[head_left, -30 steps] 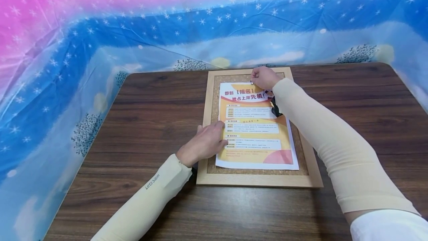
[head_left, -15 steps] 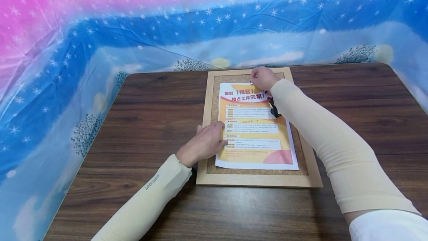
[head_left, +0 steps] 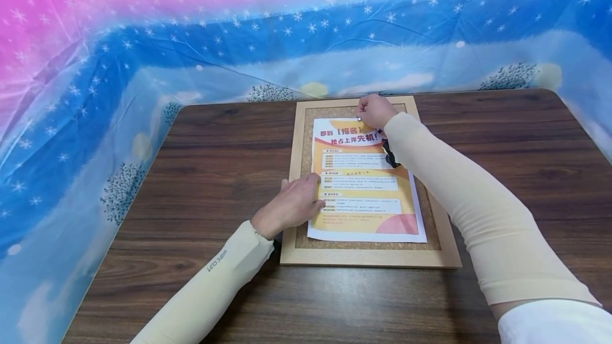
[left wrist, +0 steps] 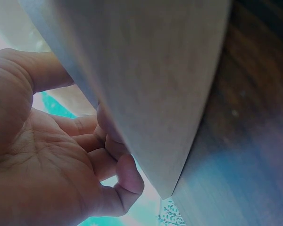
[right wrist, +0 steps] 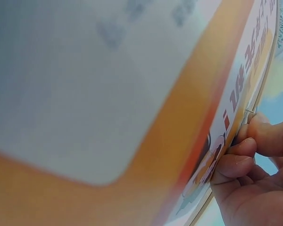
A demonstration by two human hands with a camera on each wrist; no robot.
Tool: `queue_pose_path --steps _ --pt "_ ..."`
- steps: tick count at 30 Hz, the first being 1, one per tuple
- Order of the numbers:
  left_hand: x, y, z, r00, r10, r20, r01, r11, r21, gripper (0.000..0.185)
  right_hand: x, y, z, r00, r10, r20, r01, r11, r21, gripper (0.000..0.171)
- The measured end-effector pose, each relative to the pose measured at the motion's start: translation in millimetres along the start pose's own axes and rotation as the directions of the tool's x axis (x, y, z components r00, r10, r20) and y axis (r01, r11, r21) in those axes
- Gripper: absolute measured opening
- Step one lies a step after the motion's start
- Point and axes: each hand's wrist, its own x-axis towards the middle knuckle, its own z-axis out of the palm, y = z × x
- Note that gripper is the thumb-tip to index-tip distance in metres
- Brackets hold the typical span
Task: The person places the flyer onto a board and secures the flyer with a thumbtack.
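A printed poster (head_left: 360, 203) in yellow, orange and white lies on a cork board (head_left: 368, 246) with a pale wooden frame (head_left: 363, 257). At the poster's top edge my right hand (head_left: 377, 111) pinches a small shiny push pin (right wrist: 248, 113); its point is too small to make out. My left hand (head_left: 291, 201) rests on the poster's left edge, across the frame's left side. In the left wrist view, its fingers (left wrist: 101, 141) are bent loosely beside the frame, and their tips are partly hidden.
The board lies on a dark wood-grain table (head_left: 215, 174). Behind and to the left hangs a pink and blue snowflake cloth (head_left: 268, 25). A black wrist-camera mount (head_left: 389, 154) sits under my right wrist, above the poster.
Both hands stay almost where they were, and the poster has not visibly moved. My right forearm shifts very slightly left, with the hand still at the pin.
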Motion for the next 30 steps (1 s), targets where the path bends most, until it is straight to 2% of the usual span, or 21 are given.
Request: queue_pose_path --steps 6,16,30 --pt "0.3 -0.6 0.6 1.000 0.000 -0.001 0.000 1.000 0.002 0.040 0.6 -2.0 1.3 1.000 0.020 -0.007 -0.020 1.000 0.002 0.015" --pt "0.2 -0.4 0.2 1.000 0.009 -0.008 -0.009 1.000 0.004 0.039 3.6 -0.4 2.1 1.000 -0.004 -0.017 0.003 0.999 -0.052 0.014" --pt "0.5 0.3 1.0 1.000 0.007 -0.013 -0.007 1.000 0.009 0.038 3.7 1.3 0.7 0.998 0.066 -0.015 -0.066 0.998 0.001 0.012"
